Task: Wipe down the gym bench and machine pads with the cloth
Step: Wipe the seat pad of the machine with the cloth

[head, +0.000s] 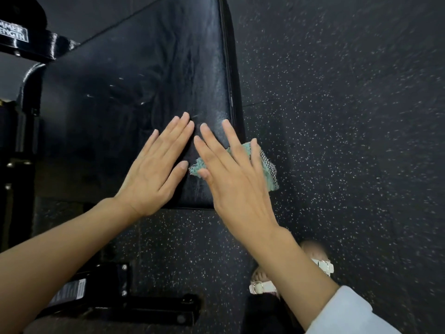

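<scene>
The right hand [236, 174] presses the fluffy teal cloth [271, 177], fingers straight, on the near right corner of the glossy black vinyl bench pad [144, 68]. The left hand [156, 165] lies flat beside it, holding nothing. This looks like the wiping step; the next stroke should probably go toward the far end.

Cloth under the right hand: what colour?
The cloth is teal-green with a black-and-white checked edge; head view.

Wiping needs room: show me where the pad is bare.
Bare: the pad beyond the left hand and right hand, up to the labelled frame, and left of the left hand. Crowded: the near right corner, where the right hand presses the cloth.
</scene>
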Motion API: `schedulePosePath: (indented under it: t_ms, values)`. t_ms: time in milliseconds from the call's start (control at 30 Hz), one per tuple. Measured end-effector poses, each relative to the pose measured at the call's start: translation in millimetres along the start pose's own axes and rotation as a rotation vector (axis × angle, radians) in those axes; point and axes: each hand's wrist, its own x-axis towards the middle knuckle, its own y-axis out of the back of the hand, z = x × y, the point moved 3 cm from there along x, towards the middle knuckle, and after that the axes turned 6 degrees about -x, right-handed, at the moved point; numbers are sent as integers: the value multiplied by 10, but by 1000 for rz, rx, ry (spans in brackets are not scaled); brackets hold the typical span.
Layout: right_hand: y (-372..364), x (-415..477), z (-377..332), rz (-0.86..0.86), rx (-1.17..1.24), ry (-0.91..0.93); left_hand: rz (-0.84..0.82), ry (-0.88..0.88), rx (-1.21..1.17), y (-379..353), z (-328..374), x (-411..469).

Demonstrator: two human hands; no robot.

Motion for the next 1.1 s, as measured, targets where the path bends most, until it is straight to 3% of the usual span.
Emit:
schedulePosePath:
  t_ms: [167, 333, 500, 633, 767, 967, 1100]
  values:
    - [-134, 127, -211, -88, -305, 101, 32, 148, 6, 66, -317, -298]
    - [-260, 139, -416, -217, -425, 159, 97, 185, -8, -10, -302, -317]
    - [-113, 145, -437, -210, -326, 163, 167, 279, -60, -33, -183, -321]
    - [141, 191, -378, -179, -277, 168, 291, 375, -268, -7, 202, -300]
    - [279, 311, -201, -215, -273, 209, 375, 465, -316, -75, 636, -263]
    - [387, 560, 49, -306, -308, 438, 428, 632, -253, -296, 1164, -98]
    - [398, 835, 251, -407, -197, 550, 470, 806, -227, -397, 1283, 139]
